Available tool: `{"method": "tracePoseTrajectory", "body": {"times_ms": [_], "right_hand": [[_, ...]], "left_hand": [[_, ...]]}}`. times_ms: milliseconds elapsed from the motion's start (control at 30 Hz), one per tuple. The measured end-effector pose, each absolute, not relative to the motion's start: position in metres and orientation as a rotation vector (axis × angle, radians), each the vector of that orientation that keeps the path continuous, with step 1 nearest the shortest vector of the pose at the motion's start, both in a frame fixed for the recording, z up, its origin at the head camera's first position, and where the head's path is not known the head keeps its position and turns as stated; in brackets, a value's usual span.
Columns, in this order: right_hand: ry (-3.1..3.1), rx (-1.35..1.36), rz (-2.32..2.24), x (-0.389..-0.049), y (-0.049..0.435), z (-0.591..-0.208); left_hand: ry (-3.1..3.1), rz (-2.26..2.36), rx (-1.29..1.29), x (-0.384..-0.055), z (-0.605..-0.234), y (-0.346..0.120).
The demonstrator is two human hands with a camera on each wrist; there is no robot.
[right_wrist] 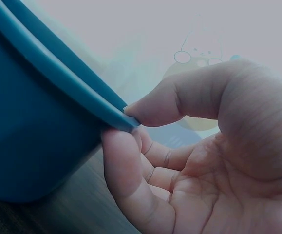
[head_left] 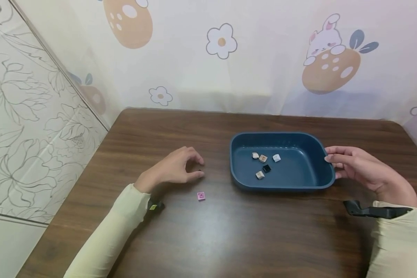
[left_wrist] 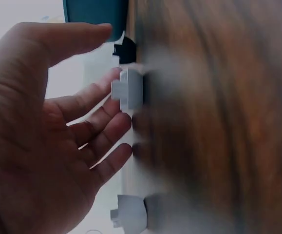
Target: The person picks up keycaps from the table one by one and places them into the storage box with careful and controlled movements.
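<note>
My right hand [head_left: 372,170] pinches the right-hand rim of a dark blue tub [head_left: 328,170] between thumb and fingers. In the right wrist view the thumb lies over the rim [right_wrist: 77,90], with the index finger beneath its outside. Inside the tub are a black keycap [head_left: 266,168] and several pale ones, such as a beige keycap [head_left: 263,158]. My left hand [head_left: 173,166] hovers left of the tub, fingers bent and apart, holding nothing. Closest to it lies a pink keycap [head_left: 201,196]. The left wrist view shows a white keycap [left_wrist: 131,90] beside the fingertips.
The brown wooden table [head_left: 236,239] extends around the tub. Behind it hangs a patterned curtain [head_left: 201,69]; a floral-lined panel [head_left: 38,116] stands at the left. In the left wrist view, another pale keycap [left_wrist: 132,213] and a black keycap [left_wrist: 126,51] are on the wood.
</note>
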State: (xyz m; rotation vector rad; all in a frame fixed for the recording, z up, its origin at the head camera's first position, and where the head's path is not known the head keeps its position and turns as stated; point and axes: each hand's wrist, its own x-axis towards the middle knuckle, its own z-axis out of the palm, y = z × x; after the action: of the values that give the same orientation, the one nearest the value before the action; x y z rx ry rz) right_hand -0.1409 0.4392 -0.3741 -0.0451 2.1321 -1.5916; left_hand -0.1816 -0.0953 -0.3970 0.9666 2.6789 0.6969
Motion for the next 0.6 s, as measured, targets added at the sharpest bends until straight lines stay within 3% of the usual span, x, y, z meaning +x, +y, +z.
{"method": "tracePoseTrajectory", "body": {"times_ms": [600], "right_hand": [[2.105,-0.052,-1.642,-0.1428,0.4405,-0.3788]], "left_hand": [[2.653,0.637,1.008,-0.1763,-0.3984,-0.0993]]}}
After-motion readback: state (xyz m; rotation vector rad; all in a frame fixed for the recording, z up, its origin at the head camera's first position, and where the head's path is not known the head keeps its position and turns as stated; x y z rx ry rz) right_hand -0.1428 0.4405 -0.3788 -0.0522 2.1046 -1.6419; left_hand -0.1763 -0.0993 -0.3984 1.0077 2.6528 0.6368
